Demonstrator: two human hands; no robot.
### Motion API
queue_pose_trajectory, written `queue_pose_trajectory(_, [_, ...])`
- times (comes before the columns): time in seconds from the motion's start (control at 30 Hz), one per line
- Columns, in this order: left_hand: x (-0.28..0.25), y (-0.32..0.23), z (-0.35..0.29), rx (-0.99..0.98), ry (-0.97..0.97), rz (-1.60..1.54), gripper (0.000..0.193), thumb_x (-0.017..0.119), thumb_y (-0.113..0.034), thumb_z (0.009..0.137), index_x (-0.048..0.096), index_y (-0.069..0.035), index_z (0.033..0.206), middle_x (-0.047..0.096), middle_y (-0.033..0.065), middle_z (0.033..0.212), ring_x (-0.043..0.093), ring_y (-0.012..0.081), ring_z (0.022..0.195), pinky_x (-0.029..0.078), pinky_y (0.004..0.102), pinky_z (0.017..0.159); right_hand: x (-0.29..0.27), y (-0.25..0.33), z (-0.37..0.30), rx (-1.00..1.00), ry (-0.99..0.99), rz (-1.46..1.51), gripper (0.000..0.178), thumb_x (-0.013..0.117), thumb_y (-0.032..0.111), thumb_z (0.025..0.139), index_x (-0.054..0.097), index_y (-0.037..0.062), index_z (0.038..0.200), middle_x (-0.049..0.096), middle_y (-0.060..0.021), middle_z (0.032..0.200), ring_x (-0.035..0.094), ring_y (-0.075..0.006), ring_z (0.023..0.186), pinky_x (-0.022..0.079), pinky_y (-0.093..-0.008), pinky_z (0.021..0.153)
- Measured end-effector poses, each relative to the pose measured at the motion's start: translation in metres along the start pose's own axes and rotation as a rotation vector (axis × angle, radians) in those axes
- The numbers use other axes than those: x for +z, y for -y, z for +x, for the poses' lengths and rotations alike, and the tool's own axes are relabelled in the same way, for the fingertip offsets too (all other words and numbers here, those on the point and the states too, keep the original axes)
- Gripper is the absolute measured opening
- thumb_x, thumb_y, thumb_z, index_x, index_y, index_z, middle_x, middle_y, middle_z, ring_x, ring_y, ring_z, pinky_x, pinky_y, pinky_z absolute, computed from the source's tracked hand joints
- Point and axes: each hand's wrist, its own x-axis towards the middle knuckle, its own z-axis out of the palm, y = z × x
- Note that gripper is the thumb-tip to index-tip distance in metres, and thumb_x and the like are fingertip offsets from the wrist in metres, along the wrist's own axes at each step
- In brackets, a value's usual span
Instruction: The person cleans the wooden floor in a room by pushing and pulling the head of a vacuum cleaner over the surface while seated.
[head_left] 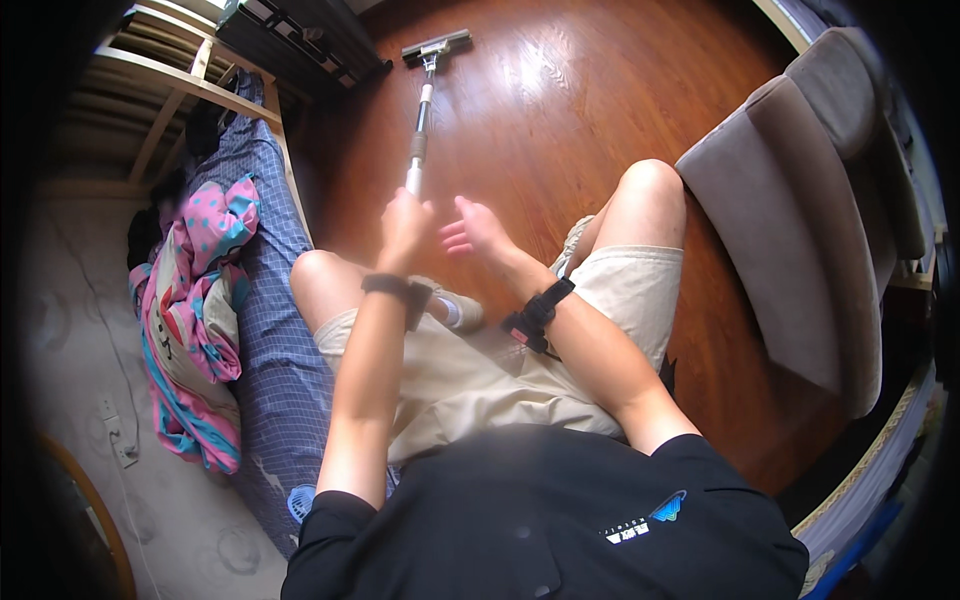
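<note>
My left hand (405, 225) is closed round the near end of a long-handled mop (418, 148). The white and grey pole runs away from me across the wooden floor. At its far end the narrow bar-shaped mop head (437, 46) rests on the boards. Just right of the pole, my right hand (476, 232) hangs in the air, fingers spread and holding nothing. A gap separates it from my left hand and the handle. Both hands are above my knees, slightly smeared by motion.
On the left stands a wooden-framed bed with a blue checked sheet (262, 310) and a crumpled pink and blue quilt (195, 330). A dark rack (300, 40) is at the far left. Grey-brown sofa cushions (790, 220) stand on the right. Reddish-brown floor (570, 120) lies between.
</note>
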Motion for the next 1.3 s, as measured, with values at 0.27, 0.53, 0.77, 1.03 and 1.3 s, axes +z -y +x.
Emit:
queue_pose_trajectory(0.27, [-0.04, 0.025, -0.09, 0.192, 0.092, 0.001, 0.039, 0.064, -0.015, 0.082, 0.051, 0.007, 0.111, 0.065, 0.0288, 0.088, 0.065, 0.0444, 0.084, 0.052, 0.0493, 0.074, -0.002, -0.015, 0.016, 0.009, -0.117, -0.231, 0.054, 0.047, 0.045, 0.097, 0.058, -0.0077, 0.101, 0.067, -0.0183, 0.09, 0.065, -0.0212, 0.065, 0.054, -0.0343, 0.057])
queue_pose_trajectory(0.53, [-0.083, 0.052, -0.22, 0.253, 0.211, -0.084, 0.056, 0.067, -0.009, 0.081, 0.04, 0.005, 0.128, 0.062, 0.0285, 0.084, 0.061, 0.0457, 0.077, 0.048, 0.0508, 0.067, 0.011, -0.015, 0.004, 0.137, -0.047, -0.079, 0.071, 0.053, 0.046, 0.095, 0.041, -0.0138, 0.131, 0.057, -0.0293, 0.116, 0.063, -0.0348, 0.098, 0.056, -0.0409, 0.078])
queue_pose_trajectory(0.77, [-0.127, 0.053, -0.277, 0.31, 0.32, -0.047, 0.063, 0.065, -0.007, 0.081, 0.036, 0.007, 0.134, 0.061, 0.0303, 0.093, 0.061, 0.0473, 0.082, 0.05, 0.0506, 0.072, -0.003, -0.029, 0.018, 0.114, -0.165, 0.014, 0.05, 0.061, 0.036, 0.093, 0.05, -0.0091, 0.111, 0.057, -0.0147, 0.088, 0.06, -0.024, 0.074, 0.054, -0.0386, 0.065])
queue_pose_trajectory(1.03, [-0.156, 0.053, -0.28, 0.287, 0.374, 0.056, 0.056, 0.067, -0.011, 0.082, 0.045, 0.005, 0.131, 0.063, 0.0256, 0.099, 0.064, 0.0417, 0.084, 0.052, 0.0456, 0.071, 0.003, -0.042, 0.002, 0.068, -0.397, 0.213, 0.017, 0.055, 0.016, 0.091, 0.052, -0.0015, 0.091, 0.052, -0.0064, 0.064, 0.054, -0.0181, 0.05, 0.047, -0.0353, 0.045])
queue_pose_trajectory(1.3, [-0.118, 0.033, -0.247, 0.516, -0.231, -0.114, 0.017, 0.055, -0.004, 0.089, 0.063, 0.002, 0.102, 0.067, 0.0163, 0.089, 0.065, 0.0299, 0.08, 0.052, 0.0361, 0.071, -0.036, -0.032, 0.045, -0.068, -0.476, 0.326, 0.02, 0.052, 0.019, 0.095, 0.05, -0.0008, 0.094, 0.055, -0.0074, 0.07, 0.056, -0.0182, 0.053, 0.047, -0.0351, 0.046])
